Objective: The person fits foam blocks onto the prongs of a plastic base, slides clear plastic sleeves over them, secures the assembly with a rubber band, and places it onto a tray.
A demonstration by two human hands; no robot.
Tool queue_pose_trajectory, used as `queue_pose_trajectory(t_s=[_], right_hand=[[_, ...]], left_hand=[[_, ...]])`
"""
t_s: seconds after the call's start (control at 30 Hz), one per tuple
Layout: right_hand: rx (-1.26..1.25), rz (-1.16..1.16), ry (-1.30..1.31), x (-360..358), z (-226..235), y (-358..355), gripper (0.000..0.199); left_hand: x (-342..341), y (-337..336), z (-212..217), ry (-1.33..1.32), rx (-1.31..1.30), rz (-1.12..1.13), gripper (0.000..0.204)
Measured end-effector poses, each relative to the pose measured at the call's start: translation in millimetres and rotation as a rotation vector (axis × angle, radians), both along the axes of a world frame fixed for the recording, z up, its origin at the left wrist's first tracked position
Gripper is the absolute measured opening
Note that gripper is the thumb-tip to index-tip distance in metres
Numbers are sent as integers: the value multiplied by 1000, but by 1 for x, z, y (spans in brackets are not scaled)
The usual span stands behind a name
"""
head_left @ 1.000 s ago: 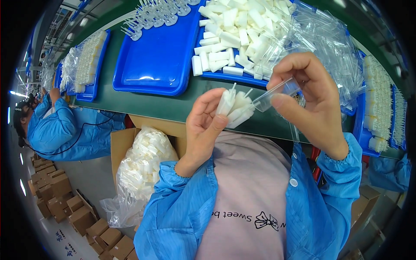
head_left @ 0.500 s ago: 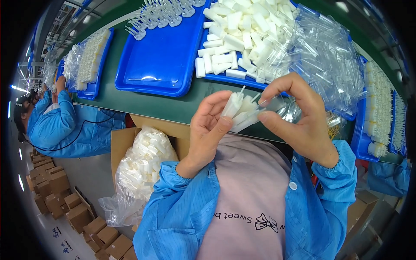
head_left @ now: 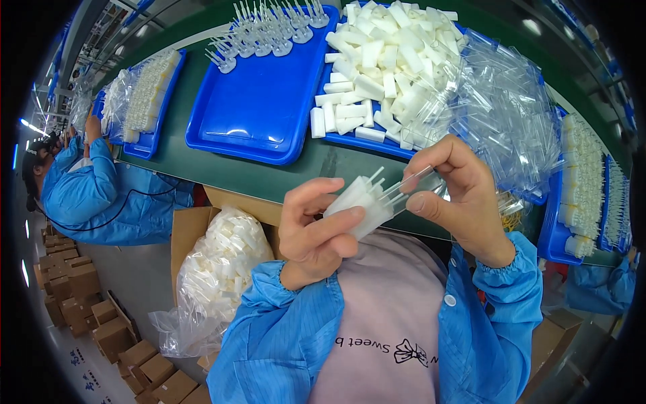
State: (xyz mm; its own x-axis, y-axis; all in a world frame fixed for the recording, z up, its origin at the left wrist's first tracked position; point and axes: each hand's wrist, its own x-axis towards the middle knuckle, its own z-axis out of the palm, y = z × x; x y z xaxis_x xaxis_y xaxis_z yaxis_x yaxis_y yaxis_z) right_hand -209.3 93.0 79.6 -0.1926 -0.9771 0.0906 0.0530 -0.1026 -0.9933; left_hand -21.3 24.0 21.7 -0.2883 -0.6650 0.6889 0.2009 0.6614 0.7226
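My left hand (head_left: 313, 232) is closed around a bunch of white foam-like pieces (head_left: 356, 205), held tilted above the bench's near edge. Thin clear plastic tubes (head_left: 378, 180) stick out of the ends of these pieces. Between the thumb and fingers of my right hand (head_left: 468, 205) are several thin clear tubes (head_left: 416, 180), their lower ends meeting the bunch. Whether those ends sit inside the white pieces or only touch them I cannot tell.
Ahead lies a blue tray (head_left: 249, 114) with clear stemmed parts (head_left: 269, 34) at its far end. Right of it are heaped white blocks (head_left: 383, 67) and bagged clear tubes (head_left: 505, 101). A bag of white pieces (head_left: 225, 249) sits in a carton; a co-worker (head_left: 101, 195) is at left.
The bunch has turned so more tube ends show toward my right hand. My left fingers have shifted their hold, and both hands appear slightly lower in the picture.
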Motion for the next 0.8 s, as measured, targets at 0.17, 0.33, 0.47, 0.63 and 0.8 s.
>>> queue_pose_trajectory(t_s=[0.17, 0.33, 0.47, 0.63, 0.8], right_hand=[[21, 19, -53, 2, 1, 0, 29], [54, 19, -98, 3, 0, -2, 27], [79, 47, -158, 4, -1, 2, 27], [94, 31, -172, 4, 0, 5, 28], [109, -41, -134, -6, -1, 12, 30]], left_hand=[[4, -4, 7, -149, 64, -34, 47], [4, -5, 7, -132, 121, -121, 47], [3, -2, 14, -137, 41, -198, 48], [-9, 11, 12, -100, 466, -158, 42], [20, 4, -44, -376, 283, -388, 37]])
